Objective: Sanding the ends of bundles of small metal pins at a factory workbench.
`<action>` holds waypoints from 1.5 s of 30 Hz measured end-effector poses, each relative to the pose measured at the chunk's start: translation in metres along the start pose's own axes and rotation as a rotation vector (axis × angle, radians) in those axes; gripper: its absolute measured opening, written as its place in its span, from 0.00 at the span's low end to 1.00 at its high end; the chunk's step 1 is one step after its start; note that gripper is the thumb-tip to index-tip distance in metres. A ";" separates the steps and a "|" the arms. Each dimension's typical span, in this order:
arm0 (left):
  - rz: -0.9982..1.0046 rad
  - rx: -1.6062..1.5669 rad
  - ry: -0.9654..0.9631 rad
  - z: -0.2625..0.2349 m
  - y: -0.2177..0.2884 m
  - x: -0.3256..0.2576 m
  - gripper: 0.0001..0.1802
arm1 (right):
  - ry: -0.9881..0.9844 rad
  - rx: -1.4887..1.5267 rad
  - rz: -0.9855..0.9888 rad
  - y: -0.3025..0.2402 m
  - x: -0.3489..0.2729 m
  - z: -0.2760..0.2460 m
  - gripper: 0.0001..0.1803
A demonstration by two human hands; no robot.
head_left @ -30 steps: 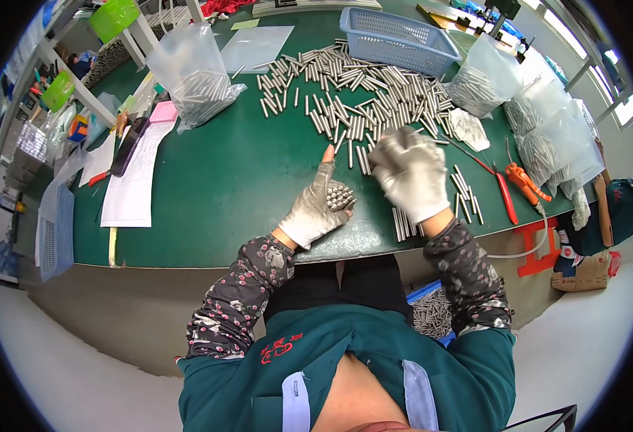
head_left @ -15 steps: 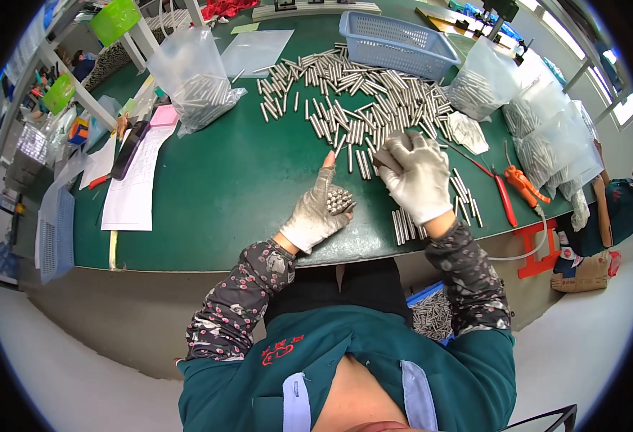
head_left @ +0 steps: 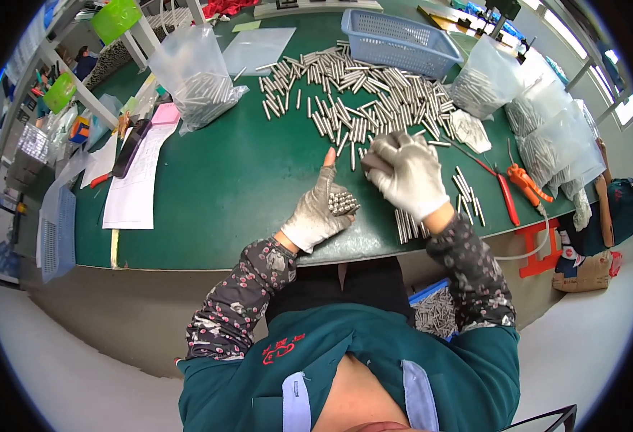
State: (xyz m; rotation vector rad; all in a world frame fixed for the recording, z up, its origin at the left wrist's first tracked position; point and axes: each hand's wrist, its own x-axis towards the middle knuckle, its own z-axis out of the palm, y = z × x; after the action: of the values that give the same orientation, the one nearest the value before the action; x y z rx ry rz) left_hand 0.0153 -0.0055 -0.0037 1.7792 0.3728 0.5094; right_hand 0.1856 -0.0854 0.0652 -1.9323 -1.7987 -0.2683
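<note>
My left hand (head_left: pixel 315 216), in a pale glove with a bare thumb tip, is closed around a bundle of short metal pins (head_left: pixel 342 204), their round ends facing up. The thumb points away from me. My right hand (head_left: pixel 411 173), gloved too, is at the near edge of a loose pile of metal pins (head_left: pixel 396 97). Its fingers curl inward and down over the table; whatever they hold is hidden beneath them. A short row of pins (head_left: pixel 407 227) lies partly under my right wrist, and several more pins (head_left: pixel 468 196) lie to its right.
A blue basket (head_left: pixel 401 45) stands behind the pile. Clear bags of pins stand left (head_left: pixel 203 90) and right (head_left: pixel 483 81). Red-handled pliers (head_left: pixel 506 200) and an orange air gun (head_left: pixel 525 184) lie at right. Papers (head_left: pixel 131 191) lie at left. A blue bin (head_left: pixel 432 311) of pins is below the table.
My right hand has shifted left and slightly toward me, over where several pins lay at the pile's near edge. My left hand stays nearly in place with its bundle.
</note>
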 end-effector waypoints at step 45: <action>0.261 0.754 0.342 -0.004 -0.011 -0.019 0.38 | -0.365 0.453 0.108 -0.046 -0.022 0.030 0.18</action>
State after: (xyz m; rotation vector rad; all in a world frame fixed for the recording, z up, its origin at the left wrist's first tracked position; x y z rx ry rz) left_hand -0.0028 -0.0084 -0.0156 2.4910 0.6304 0.9517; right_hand 0.1327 -0.0894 0.0389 -1.8127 -1.7651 0.5185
